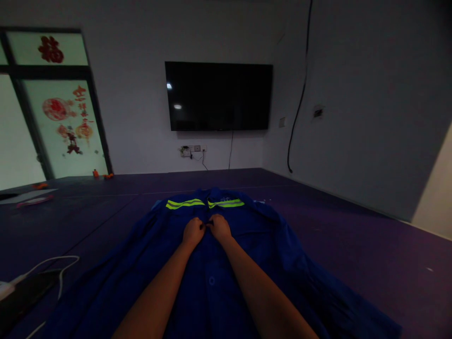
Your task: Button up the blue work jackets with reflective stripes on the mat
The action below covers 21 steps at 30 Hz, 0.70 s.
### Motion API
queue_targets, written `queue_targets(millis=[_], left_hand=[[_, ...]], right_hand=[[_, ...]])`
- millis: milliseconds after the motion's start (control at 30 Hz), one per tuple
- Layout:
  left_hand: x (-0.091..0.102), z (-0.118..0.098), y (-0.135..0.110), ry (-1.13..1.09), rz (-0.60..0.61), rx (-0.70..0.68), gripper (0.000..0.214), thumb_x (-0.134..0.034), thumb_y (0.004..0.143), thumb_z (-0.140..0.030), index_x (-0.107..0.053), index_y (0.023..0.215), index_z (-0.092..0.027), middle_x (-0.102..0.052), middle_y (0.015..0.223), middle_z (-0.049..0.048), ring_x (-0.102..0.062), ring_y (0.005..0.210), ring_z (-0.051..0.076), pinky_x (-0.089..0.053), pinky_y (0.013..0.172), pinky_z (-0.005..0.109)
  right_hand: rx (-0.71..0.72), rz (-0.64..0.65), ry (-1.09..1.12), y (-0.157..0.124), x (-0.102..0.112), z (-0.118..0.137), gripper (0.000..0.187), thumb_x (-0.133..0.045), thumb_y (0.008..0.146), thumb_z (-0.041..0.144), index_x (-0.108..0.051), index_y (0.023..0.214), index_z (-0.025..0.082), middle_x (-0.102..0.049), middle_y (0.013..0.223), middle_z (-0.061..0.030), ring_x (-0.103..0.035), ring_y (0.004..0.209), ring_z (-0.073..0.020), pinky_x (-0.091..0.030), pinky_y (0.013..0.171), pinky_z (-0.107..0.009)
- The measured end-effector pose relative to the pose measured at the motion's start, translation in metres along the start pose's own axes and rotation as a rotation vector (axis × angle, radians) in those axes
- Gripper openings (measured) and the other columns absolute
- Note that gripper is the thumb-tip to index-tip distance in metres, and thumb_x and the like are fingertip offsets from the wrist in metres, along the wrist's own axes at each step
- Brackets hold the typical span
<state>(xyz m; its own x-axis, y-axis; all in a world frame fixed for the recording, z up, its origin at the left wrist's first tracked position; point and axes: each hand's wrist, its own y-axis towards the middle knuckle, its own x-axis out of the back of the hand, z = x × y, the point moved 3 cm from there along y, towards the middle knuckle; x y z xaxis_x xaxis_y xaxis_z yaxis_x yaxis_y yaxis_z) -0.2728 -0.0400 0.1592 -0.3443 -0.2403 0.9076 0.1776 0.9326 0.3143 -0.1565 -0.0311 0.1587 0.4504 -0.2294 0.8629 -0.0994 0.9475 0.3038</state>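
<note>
Jacket: Seen from the head camera, a blue work jacket (247, 254) lies spread out on a dark purple surface (346, 254), its collar end pointing away from the wearer of the camera and one sleeve (339, 289) stretching toward the near right.
Left hand: The left hand (194, 231) bends over the jacket's front opening, below the chest, fingers drawn together in a narrow pinch on the cloth.
Right hand: The right hand (220, 228) meets it just across the opening, likewise pinching; a dark bit spans the two grips, too dim to tell whether fold or fastening.
Stripes: Yellow-and-grey reflective bands, left (185, 204) and right (226, 203), cross the jacket's chest beyond the hands.
Button: A round button (212, 280) sits on the jacket's front, between the forearms.
Television: A wall-mounted flat-screen television (219, 96) hangs beyond the jacket's collar, with wall sockets (197, 148) beneath it.
Cable: A black cable (302, 94) dangles along the wall, beyond the jacket and to its right.
Door: A glass door (33, 108) with red decorations (56, 109) stands beyond the jacket, far to its left.
Cord: A white cord (52, 258) loops beside the jacket's near left edge, close to a dark flat object (33, 289).
</note>
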Motion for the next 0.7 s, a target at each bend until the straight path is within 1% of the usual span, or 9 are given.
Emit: queue_targets(millis=[200,400,700], left_hand=[[0.0006,0.0002,0.0005,-0.026,0.016,0.017,0.020,-0.049,0.078,-0.024,-0.063,0.066,-0.015,-0.058,0.073,0.0052,-0.055,0.073,0.014,-0.034,0.061,0.023],[0.0004,0.0006,0.0003,-0.032,-0.007,0.001,0.022,-0.049,0.079,-0.025,-0.062,0.064,-0.015,-0.059,0.073,0.0050,-0.055,0.070,0.014,-0.032,0.057,0.023],[0.0014,0.0001,0.0006,-0.043,0.004,0.022,0.021,-0.049,0.079,-0.024,-0.064,0.067,-0.015,-0.059,0.072,0.0050,-0.055,0.073,0.014,-0.033,0.061,0.023]], right_hand=[[0.016,0.006,-0.034,0.0001,-0.0014,0.0003,0.015,-0.056,0.078,0.024,-0.061,0.091,0.017,-0.062,0.097,-0.0079,-0.054,0.097,-0.0183,-0.039,0.078,-0.025],[0.019,0.002,-0.045,0.0004,-0.0025,-0.0002,0.016,-0.056,0.078,0.024,-0.060,0.092,0.017,-0.061,0.098,-0.0077,-0.055,0.096,-0.0188,-0.039,0.078,-0.025],[0.026,0.004,-0.063,0.0000,-0.0028,0.0000,0.016,-0.055,0.079,0.023,-0.060,0.094,0.018,-0.061,0.099,-0.0081,-0.054,0.097,-0.0189,-0.039,0.078,-0.026]])
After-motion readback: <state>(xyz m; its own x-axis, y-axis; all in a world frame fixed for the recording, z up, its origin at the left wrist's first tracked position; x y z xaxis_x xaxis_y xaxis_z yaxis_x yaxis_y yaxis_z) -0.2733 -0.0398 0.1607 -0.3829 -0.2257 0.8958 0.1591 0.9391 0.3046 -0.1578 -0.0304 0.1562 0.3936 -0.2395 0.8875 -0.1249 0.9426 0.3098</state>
